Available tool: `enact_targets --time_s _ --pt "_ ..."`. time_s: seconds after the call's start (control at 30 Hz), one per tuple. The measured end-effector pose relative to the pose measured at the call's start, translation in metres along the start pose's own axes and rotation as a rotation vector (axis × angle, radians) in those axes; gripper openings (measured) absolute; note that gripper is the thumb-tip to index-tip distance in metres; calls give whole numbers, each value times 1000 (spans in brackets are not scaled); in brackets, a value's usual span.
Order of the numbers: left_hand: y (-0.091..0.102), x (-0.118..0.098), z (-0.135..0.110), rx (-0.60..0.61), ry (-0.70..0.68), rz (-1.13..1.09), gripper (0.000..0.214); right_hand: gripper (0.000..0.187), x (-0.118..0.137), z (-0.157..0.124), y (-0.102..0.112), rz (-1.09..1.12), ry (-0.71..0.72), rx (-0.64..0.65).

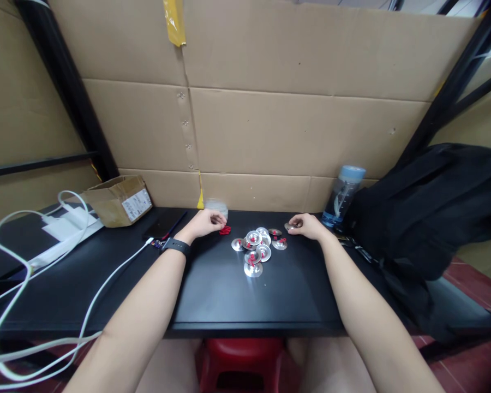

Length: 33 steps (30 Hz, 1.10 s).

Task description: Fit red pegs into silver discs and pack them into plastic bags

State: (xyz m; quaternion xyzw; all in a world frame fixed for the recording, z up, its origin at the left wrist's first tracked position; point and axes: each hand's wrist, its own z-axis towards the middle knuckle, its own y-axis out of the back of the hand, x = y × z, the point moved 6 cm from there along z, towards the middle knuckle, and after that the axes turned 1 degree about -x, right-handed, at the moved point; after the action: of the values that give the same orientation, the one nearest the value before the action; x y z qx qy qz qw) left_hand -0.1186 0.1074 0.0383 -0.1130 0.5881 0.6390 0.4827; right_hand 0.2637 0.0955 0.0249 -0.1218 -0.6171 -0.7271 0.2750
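My left hand [213,221] is at the back of the black table, thumb and fingers pinched at a small bundle of red cords [225,230]. On the right, my right hand [306,225] grips the edge of a small silver finger cymbal [289,226], low over the tabletop. Between my hands lies a loose heap of similar shiny cymbals [254,238], several of them with red cord through the domed middle. One cymbal [253,269] rests nearest the front edge. Just behind my left hand stands a clear round tub [216,205], partly hidden.
A cardboard box [123,201], a white power strip [65,240] with cables and a dark phone [163,225] occupy the left. On the right are a blue-lidded water bottle [343,194] and a black backpack [429,213]. A cardboard wall [262,125] closes the back.
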Motion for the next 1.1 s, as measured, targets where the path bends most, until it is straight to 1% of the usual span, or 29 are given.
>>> enact_targets --time_s 0.13,0.27,0.4,0.5,0.57,0.63,0.73,0.87,0.97,1.1 --pt "1 -2 -1 -19 -16 149 20 27 1 1 -3 -26 38 13" --pt "0 -12 -4 -7 -28 268 21 24 5 2 -8 -67 69 27" --pt "-3 -18 -5 64 -9 314 24 22 12 2 -9 -115 83 34" --pt "-6 -19 -5 116 -15 330 25 25 24 -1 -6 -101 144 28" --pt "-6 -20 -6 131 -33 337 26 31 34 -3 -8 -63 184 78" --pt "-7 -20 -5 134 -41 342 25 35 45 -6 -12 -26 214 156" --pt "-8 -20 -4 131 -28 353 22 33 58 -9 -17 8 262 218" --pt "-11 -20 -2 129 -28 350 20 25 65 -9 -22 39 269 249" --pt "-12 -19 -2 122 -34 322 19 15 66 -9 -18 45 281 205" --pt "-11 -19 -5 123 -28 282 19 15 70 -10 -2 57 287 56"
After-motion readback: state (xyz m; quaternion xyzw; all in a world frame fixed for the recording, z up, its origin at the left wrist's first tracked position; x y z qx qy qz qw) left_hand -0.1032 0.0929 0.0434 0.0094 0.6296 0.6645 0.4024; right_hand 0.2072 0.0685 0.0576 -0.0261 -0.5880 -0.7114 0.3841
